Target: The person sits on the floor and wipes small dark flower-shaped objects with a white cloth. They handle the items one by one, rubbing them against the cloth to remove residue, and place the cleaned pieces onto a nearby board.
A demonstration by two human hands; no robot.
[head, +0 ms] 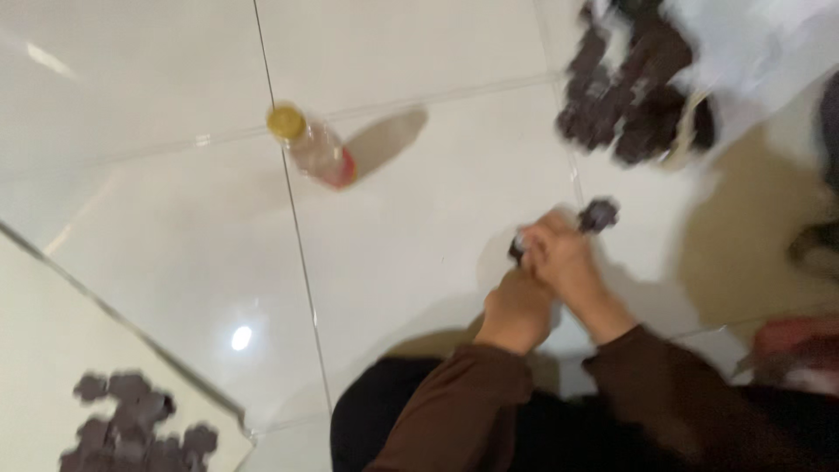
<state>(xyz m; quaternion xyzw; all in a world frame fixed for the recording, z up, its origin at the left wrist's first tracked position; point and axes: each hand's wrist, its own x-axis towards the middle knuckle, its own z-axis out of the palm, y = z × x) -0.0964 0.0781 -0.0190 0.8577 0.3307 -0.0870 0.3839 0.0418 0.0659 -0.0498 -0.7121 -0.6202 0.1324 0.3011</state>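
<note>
Left hand [517,308] and right hand [566,259] pressed together, gripping small dark gear-shaped plastic piece [599,215] above glossy white tiled floor [419,227] centre. Piece protrudes up-right; long axis indiscernible through blur.

I seem to be indoors on a glossy white tiled floor [419,218], the kind found in a home or small workroom; which one I cannot tell. A ceiling light glints off the tiles. A yellow-capped bottle [312,146] stands at the far left, and dark flat pieces [629,87] lie heaped at the far right.
</note>
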